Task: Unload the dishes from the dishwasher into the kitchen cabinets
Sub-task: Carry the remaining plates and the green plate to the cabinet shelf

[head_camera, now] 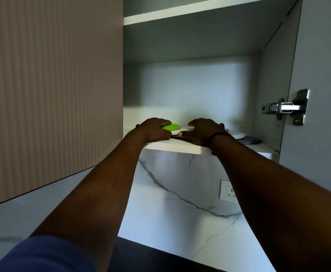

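A: What's being put away?

B: A bright green, rounded plastic dish (171, 126), and under it what looks like a flat white plate (177, 132), both on the white lower shelf (180, 146) of the open wall cabinet, close to its front edge. The view comes from below, so I cannot tell how much of the stack sits on the shelf.

A: And the hands?

B: The left hand (153, 130) has its fingers curled over the green dish's near side, holding it. The right hand (203, 130) lies just beside it, fingers bent down over the white plate's rim; whether it grips or only presses, I cannot tell.

A: What could go wrong?

B: If the stack overhangs the edge when both hands let go, it could tip forward and fall. The green dish looks light and smooth, so it might slide off the plate if pushed unevenly.

A: Anything in the way?

B: A white dish (239, 136) and a dark grey dish (250, 139) sit near on the right; shoving sideways could knock them. The open door's metal hinge (284, 107) is well apart.
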